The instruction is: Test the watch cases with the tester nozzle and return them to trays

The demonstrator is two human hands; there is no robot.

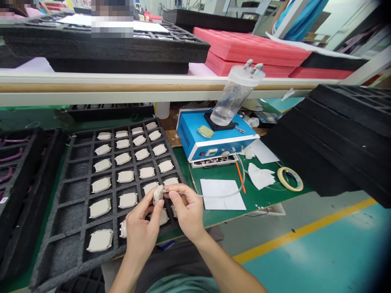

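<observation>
- Head view: The left hand (141, 228) is gripping a single off-white casing (158, 195) between its thumb and fingers (144, 206), and the casing is standing tilted on edge.
- The right hand (190, 209) is pinching the clear tube (220, 197) close to its tip; its fingers are closing on the tube, and the tip is pointing at the casing's edge. Whether the tip is touching the casing cannot be told.
- The held casing is hovering above the dark foam tray (65, 219), near its right side.
- Further off-white casings (100, 240) are lying in the tray, one per filled compartment.
- The clear tube is running rightward over a white sheet (214, 188) and curving up to the front of the blue unit (187, 132).
- The blue unit is standing on the green surface (218, 217), beyond the tray's far right side.
- A clear cylinder (227, 99) is leaning on top of the blue unit, and an olive-green casing (205, 132) is lying just beside it.
- An orange pen (240, 178), a crumpled white tissue (261, 176) and a roll of tape (280, 176) are resting right of the sheet.
</observation>
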